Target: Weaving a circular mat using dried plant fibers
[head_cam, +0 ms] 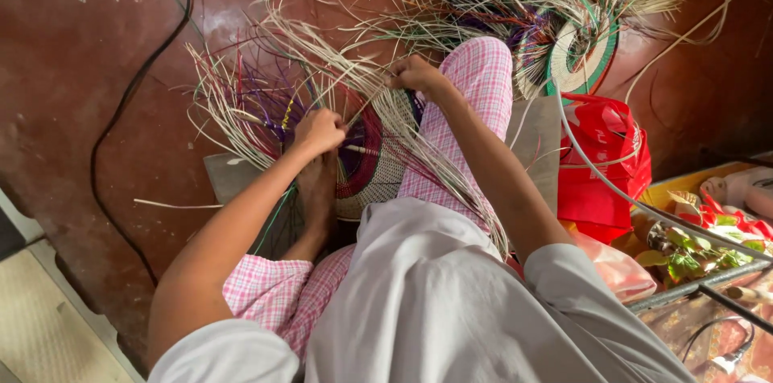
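We pinch straw strands point(366, 89): left hand point(318, 132), right hand point(415, 74) both clamped over half-woven round mat point(372, 159). Judgement: keep tension even, strands flat, weave tight.

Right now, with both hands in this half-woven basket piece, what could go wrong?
1. The left hand and right hand pull thin strips from a dense fan of loose straw strands; neighbours may snag or tangle.
2. The woven piece rests on the knee, so a hard tug might shift it.
3. The black cable could catch stray ends.
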